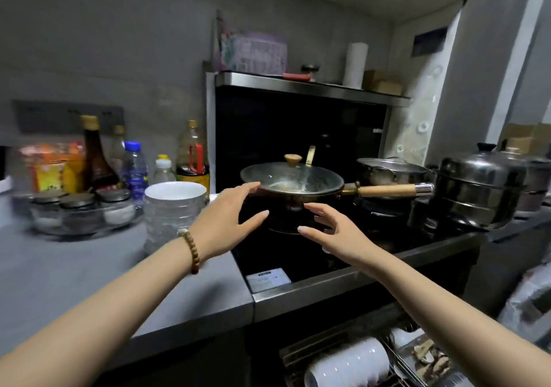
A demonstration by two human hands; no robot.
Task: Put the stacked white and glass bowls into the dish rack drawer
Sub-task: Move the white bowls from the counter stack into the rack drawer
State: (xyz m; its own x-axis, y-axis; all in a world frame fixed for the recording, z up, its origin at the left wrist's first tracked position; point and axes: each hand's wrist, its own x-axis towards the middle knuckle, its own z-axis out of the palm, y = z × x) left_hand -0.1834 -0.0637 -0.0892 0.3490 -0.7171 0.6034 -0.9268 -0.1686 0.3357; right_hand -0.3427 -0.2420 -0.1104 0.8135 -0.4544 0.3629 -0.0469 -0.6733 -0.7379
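Standing left of the fingers (242, 191) of the left hand (221, 222) — stacked bowls (173, 207).

Dim, motion-blurred, edges warped

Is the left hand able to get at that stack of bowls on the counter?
Probably yes: the left hand is open and just right of the stacked bowls, with nothing visible between them.
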